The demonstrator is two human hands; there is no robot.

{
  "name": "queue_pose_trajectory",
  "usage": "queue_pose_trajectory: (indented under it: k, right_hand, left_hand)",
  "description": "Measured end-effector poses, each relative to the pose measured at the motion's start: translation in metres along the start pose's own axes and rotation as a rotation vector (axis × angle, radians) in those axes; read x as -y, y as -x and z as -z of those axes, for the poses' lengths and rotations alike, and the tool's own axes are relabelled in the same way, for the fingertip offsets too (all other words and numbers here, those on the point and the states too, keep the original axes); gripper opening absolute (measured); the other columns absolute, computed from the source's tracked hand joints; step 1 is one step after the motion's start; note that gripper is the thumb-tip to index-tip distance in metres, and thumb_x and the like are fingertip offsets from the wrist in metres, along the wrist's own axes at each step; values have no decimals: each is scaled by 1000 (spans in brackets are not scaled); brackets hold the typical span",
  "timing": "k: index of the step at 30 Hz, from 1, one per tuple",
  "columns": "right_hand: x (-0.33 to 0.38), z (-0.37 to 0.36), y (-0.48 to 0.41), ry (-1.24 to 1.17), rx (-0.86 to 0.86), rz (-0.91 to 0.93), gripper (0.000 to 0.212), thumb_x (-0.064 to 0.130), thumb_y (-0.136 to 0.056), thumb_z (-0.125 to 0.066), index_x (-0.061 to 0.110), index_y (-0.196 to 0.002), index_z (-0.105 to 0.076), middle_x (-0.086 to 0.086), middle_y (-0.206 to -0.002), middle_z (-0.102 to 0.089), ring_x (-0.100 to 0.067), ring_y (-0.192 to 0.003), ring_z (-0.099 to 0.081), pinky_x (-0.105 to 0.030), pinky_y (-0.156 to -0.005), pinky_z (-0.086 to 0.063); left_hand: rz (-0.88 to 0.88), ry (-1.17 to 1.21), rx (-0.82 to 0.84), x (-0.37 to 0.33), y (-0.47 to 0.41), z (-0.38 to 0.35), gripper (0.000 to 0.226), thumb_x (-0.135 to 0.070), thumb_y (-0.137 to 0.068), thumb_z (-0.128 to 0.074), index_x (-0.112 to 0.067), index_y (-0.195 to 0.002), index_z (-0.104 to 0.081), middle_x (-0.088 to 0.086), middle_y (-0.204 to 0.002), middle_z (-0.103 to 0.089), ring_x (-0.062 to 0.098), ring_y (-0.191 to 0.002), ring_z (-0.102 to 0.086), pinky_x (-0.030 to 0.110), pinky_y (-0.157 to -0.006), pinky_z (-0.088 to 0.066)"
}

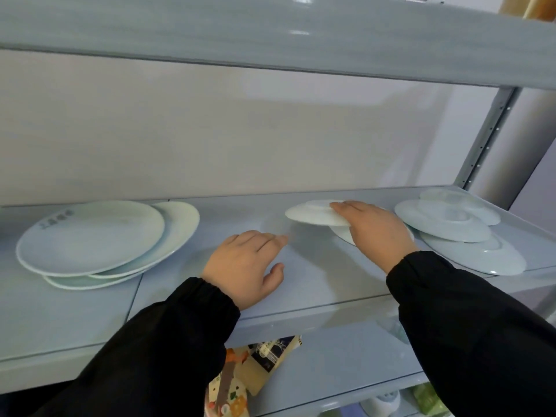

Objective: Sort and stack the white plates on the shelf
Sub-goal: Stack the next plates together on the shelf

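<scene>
Right grip (373,228): closed on upturned small plate (313,214), mid-shelf (316,284).
Left grip (249,266): open, empty, flat above shelf.

White plates (90,236), pale grey-blue shelf (301,284), black sleeves (168,341), perhaps printed packaging (240,374).

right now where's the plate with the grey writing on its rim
Head view, far left of the grey metal shelf: the round white plate with grey writing tops an untidy pile of white plates, left of the empty left hand.

Plates (90,236) left (stacked), shelf (301,284)
</scene>
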State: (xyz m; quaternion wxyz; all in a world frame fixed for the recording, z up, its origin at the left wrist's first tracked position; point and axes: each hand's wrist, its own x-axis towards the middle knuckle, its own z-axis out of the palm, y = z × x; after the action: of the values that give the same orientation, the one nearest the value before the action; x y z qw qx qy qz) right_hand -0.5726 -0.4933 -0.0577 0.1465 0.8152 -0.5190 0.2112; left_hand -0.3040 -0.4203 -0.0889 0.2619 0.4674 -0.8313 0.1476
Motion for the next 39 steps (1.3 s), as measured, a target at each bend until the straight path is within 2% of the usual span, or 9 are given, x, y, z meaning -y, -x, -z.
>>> queue_pose_trajectory:
  k: [5, 8, 11, 14, 21, 24, 35, 37, 39]
  right_hand:
    - [40, 31, -18, -277, -314, -129, 47, 1, -96, -47, 18, -138, -59, -9, -124, -67, -29, -106, -62, -30, -83, -43]
    - [74, 45, -34, -496, -390, -254, 36, 13, -101, -46, 16, -136, -56, 6, -112, -62, -14, -99, -55, -21, -78, -35]
    - [118, 48, -54, -819, -362, -397, 24, 17, -98, -50, 19, -119, -61, 13, -102, -63, -13, -96, -59, -24, -71, -45]
    - [165, 36, -71, -1137, -299, -473, 18, 15, -90, -55, 27, -101, -63, 7, -101, -69, -16, -96, -66, -41, -80, -59]
    - [252, -5, -93, -1575, -18, -603, 30, 0, -93, -53, 23, -110, -63, -5, -115, -67, -26, -105, -64, -40, -70, -60]
    - [274, -21, -96, -1584, 49, -636, 36, -2, -92, -51, 12, -123, -61, -11, -119, -67, -31, -107, -65, -41, -70, -61]
    - [304, -38, -101, -1291, 83, -607, 31, -3, -84, -48, 20, -95, -65, -11, -105, -71, -32, -98, -68, -53, -80, -60]
    - [302, -35, -102, -979, 88, -509, 34, 1, -83, -51, 15, -113, -60, -6, -107, -67, -31, -105, -64, -41, -81, -57]
    - [302, -34, -101, -627, 171, -371, 62, 4, -86, -53, 13, -146, -40, -11, -138, -51, -33, -131, -48, -32, -93, -45]
  left_hand:
    - [13, -10, -59, 20, 21, 32, 45, -34, -87, -49, -18, -127, -61, -2, -113, -67, 21, -102, -62, 34, -84, -48]
    - [34, -43, -82, 45, 39, 58, 45, -34, -87, -50, -18, -127, -61, -1, -114, -67, 23, -103, -62, 36, -83, -49]
    - [69, -110, -112, 75, 61, 88, 44, -33, -86, -50, -17, -126, -61, 0, -112, -68, 24, -101, -62, 36, -83, -49]
    - [125, -151, -143, 108, 85, 116, 44, -33, -87, -51, -17, -127, -61, 1, -110, -67, 26, -101, -61, 39, -83, -50]
    - [256, -207, -137, 164, 140, 162, 47, -38, -89, -45, -18, -129, -60, 2, -110, -68, 26, -101, -62, 37, -82, -49]
    - [286, -214, -130, 179, 156, 171, 47, -38, -89, -46, -18, -129, -60, 2, -108, -67, 26, -100, -62, 38, -82, -50]
    - [251, -188, -165, 211, 184, 173, 45, -35, -88, -49, -16, -128, -60, 1, -101, -67, 25, -95, -61, 37, -78, -50]
    - [238, -181, -175, 213, 184, 171, 45, -35, -88, -49, -16, -127, -60, 1, -100, -67, 25, -94, -61, 36, -77, -50]
    - [233, -174, -179, 215, 183, 170, 45, -35, -88, -49, -16, -127, -60, 1, -100, -67, 25, -95, -61, 37, -76, -51]
